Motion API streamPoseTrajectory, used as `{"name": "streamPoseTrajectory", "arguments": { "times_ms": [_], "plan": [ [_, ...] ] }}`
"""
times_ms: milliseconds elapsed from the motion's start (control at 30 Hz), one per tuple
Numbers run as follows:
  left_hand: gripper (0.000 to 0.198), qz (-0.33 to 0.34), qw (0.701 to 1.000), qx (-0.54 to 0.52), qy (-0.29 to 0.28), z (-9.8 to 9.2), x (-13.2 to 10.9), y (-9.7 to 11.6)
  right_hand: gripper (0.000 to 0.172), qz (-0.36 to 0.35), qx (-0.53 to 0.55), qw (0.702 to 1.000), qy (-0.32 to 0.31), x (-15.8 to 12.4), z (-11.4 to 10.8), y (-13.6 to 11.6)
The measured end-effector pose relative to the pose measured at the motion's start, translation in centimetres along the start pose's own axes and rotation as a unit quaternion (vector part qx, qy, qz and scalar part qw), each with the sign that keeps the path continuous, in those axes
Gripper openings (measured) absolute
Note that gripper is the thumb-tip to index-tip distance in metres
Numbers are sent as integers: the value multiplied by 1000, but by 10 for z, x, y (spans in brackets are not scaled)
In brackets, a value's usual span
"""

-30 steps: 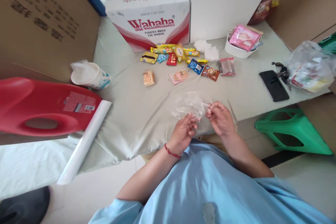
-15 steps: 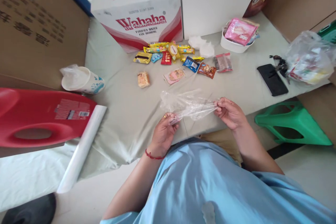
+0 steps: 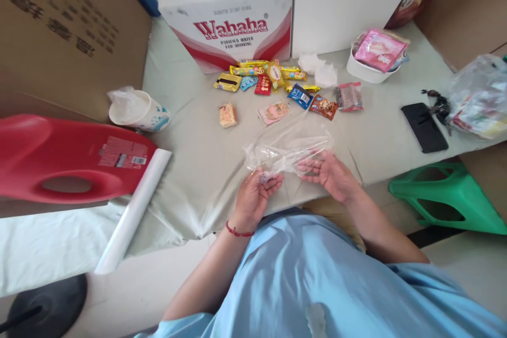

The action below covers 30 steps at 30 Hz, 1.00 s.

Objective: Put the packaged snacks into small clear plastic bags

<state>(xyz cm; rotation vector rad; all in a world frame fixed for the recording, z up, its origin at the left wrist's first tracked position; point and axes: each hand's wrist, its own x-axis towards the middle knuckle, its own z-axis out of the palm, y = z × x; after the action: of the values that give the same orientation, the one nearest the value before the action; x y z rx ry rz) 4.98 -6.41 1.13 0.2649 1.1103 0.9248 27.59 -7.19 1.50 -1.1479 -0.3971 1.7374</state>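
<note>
A thin, crumpled transparent plastic bag spreads over the table's front part. My left hand, with a red cord at the wrist, pinches its near left edge between thumb and fingers. My right hand lies palm up at the bag's right side, fingers stretched out and touching the film; whether they are inside or under it I cannot tell. Just beyond the bag lie a small pastry-like block and a flat pink packet. A blue packet and a brown packet lie behind it.
Several yellow-wrapped snacks lie before a Wahaha carton. To the right are a white tub, a phone and a green stool. On the left are a paper cup, a red jug and a white roll.
My right hand has loosened its pinch on the bag, moved in toward my left hand and stretched its fingers. The bag is less taut and spreads farther forward. The view has shifted slightly.
</note>
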Motion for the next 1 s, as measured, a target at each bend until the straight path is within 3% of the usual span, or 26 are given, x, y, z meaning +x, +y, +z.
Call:
{"name": "streamPoseTrajectory", "arguments": {
  "times_ms": [100, 233, 367, 633, 867, 1000],
  "plan": [
    [35, 44, 998, 41, 2, 2, -1, -9, 60, -10, -32, 999, 40, 2, 13, 14],
    [35, 59, 997, 41, 26, -6, 3, -9, 53, -44, -61, 994, 81, 5, 13, 17],
    [27, 54, 997, -1, 57, -14, 10, 2, 53, -43, -103, 991, 71, 1, 4, 10],
    [22, 37, 994, -69, 70, -26, 18, 24, 50, 26, -136, 990, 22, -16, -16, -12],
    [19, 49, 998, -25, 27, -43, 17, 47, 49, 70, -142, 987, -4, -21, -35, -39],
    [22, 72, 996, 23, -40, -52, 15, 53, 46, 38, -170, 985, 19, -16, -43, -44]
  ]
}}
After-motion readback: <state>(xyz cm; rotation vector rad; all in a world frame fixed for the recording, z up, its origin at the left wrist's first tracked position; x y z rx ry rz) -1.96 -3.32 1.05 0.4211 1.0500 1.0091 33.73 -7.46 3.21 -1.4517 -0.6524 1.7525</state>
